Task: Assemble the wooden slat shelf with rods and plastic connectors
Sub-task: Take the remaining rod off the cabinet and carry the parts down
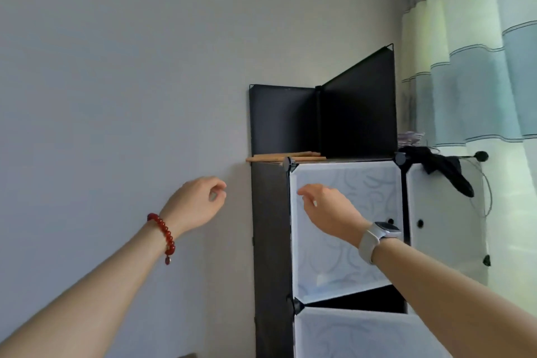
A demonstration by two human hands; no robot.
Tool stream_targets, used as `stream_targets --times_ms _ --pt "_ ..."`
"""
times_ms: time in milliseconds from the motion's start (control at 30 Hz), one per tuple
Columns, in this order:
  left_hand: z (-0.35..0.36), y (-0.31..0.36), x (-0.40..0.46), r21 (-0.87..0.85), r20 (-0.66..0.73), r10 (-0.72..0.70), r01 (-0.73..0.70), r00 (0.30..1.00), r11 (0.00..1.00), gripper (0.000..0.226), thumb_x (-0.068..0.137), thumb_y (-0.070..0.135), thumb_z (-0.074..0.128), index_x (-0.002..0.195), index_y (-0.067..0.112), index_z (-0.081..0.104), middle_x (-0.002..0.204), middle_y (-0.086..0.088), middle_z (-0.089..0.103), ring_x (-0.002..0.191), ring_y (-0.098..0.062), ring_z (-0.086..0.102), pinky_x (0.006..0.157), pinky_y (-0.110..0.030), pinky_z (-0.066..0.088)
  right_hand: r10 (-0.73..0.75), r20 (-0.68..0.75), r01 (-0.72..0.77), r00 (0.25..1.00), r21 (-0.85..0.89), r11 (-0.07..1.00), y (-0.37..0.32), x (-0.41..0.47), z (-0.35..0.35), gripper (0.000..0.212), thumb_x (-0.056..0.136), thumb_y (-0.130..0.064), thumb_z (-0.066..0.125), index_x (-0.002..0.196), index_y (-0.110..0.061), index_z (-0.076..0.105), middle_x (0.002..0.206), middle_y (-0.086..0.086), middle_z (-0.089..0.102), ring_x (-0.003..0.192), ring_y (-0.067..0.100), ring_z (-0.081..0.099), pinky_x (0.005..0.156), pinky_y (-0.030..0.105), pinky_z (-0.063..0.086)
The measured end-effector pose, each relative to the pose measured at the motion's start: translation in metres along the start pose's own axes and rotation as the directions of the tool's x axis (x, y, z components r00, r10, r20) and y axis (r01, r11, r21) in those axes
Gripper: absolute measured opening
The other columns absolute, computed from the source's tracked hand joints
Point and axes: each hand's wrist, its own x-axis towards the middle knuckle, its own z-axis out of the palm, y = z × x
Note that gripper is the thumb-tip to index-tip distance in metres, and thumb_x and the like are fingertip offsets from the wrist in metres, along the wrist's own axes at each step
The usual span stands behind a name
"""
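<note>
Wooden rods [286, 156] lie in a small pile on top of a black-and-white cube cabinet [270, 227], sticking out past its left edge. A black plastic connector [287, 163] sits at the cabinet's top front corner. My left hand [194, 203], with a red bead bracelet on its wrist, is raised left of the cabinet, fingers loosely curled and holding nothing. In front of the upper white door, my right hand [328, 209] hangs below the rods with a watch on its wrist, its fingers loosely curled and holding nothing.
Two black panels [357, 113] stand upright on the cabinet top, joined at an angle. A dark cloth [444, 171] hangs over the cabinet's right side. A striped curtain [476, 52] covers the window at right. A plain wall [116, 67] fills the left.
</note>
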Motion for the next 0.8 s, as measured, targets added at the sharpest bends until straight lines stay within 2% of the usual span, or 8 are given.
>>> stream_targets --times_ms 67,133,200,267,433,567,700,800 --pt "0.004 -0.012 0.029 0.025 -0.025 0.024 -0.023 0.999 0.999 0.025 0.094 0.022 0.051 0.114 0.014 0.063 0.116 -0.001 0.064 0.107 -0.017 0.058 0.095 -0.031 0.045 -0.065 -0.047 0.062 0.997 -0.076 0.995 -0.005 0.032 0.008 0.035 0.1 -0.018 0.033 0.129 -0.017 0.053 0.131 0.003 0.055 0.118 0.022 0.051 0.095 0.031 0.042" --pt "0.014 -0.029 0.061 0.058 -0.033 0.06 -0.058 0.998 0.997 0.028 0.095 0.025 0.048 0.119 0.015 0.06 0.119 0.001 0.061 0.109 -0.016 0.056 0.092 -0.027 0.043 -0.147 -0.12 0.114 0.982 -0.243 0.963 -0.01 0.069 0.02 0.036 0.1 -0.021 0.032 0.13 -0.018 0.051 0.13 0.001 0.054 0.121 0.021 0.047 0.099 0.033 0.036" --pt "0.027 -0.045 0.092 0.094 -0.051 0.099 -0.094 0.994 0.991 0.03 0.097 0.026 0.046 0.123 0.016 0.057 0.122 0.002 0.058 0.11 -0.014 0.054 0.088 -0.023 0.041 -0.217 -0.142 0.132 0.966 -0.449 0.884 -0.016 0.104 0.036 0.034 0.099 -0.023 0.034 0.129 -0.017 0.049 0.128 0.002 0.052 0.119 0.023 0.044 0.1 0.035 0.033" --pt "0.046 -0.069 0.129 0.117 -0.084 0.128 -0.117 0.988 0.986 0.031 0.097 0.027 0.044 0.126 0.018 0.054 0.125 0.003 0.057 0.112 -0.013 0.054 0.089 -0.023 0.042 -0.226 -0.095 0.123 0.969 -0.611 0.782 -0.022 0.144 0.063 0.035 0.097 -0.023 0.038 0.13 -0.013 0.045 0.129 0.006 0.049 0.121 0.026 0.041 0.105 0.04 0.028" --pt "0.089 -0.131 0.223 0.119 -0.033 0.116 -0.111 0.993 0.987 0.036 0.099 0.029 0.041 0.134 0.019 0.046 0.136 0.003 0.048 0.12 -0.012 0.049 0.093 -0.024 0.042 -0.032 0.012 0.03 0.999 -0.76 0.649 -0.023 0.242 0.121 0.057 0.096 -0.028 0.043 0.144 -0.005 0.024 0.144 0.016 0.033 0.137 0.036 0.023 0.114 0.055 0.016" --pt "0.125 -0.172 0.294 0.095 -0.023 0.124 -0.122 0.992 0.988 0.041 0.099 0.031 0.041 0.137 0.018 0.042 0.141 -0.002 0.043 0.125 -0.018 0.045 0.097 -0.031 0.043 0.058 0.032 -0.005 0.998 -0.84 0.543 0.0 0.3 0.148 0.063 0.101 -0.043 0.027 0.15 -0.008 0.009 0.154 0.016 0.019 0.144 0.036 0.009 0.114 0.06 0.006" --pt "0.177 -0.182 0.346 0.027 0.023 0.143 -0.144 0.989 0.989 0.043 0.099 0.034 0.04 0.137 0.016 0.042 0.14 -0.007 0.043 0.124 -0.023 0.044 0.099 -0.037 0.044 0.162 0.0 -0.08 0.987 -0.869 0.488 0.015 0.33 0.164 0.066 0.099 -0.052 0.017 0.151 -0.014 0.002 0.158 0.014 0.007 0.145 0.037 -0.003 0.109 0.065 -0.006" --pt "0.212 -0.179 0.378 -0.025 0.067 0.169 -0.168 0.983 0.986 0.046 0.099 0.038 0.038 0.139 0.016 0.04 0.143 -0.007 0.04 0.126 -0.025 0.042 0.101 -0.042 0.042 0.253 -0.08 -0.197 0.964 -0.854 0.481 0.025 0.347 0.181 0.066 0.099 -0.049 0.02 0.151 -0.013 0.001 0.158 0.016 0.004 0.144 0.039 -0.006 0.106 0.067 -0.008"
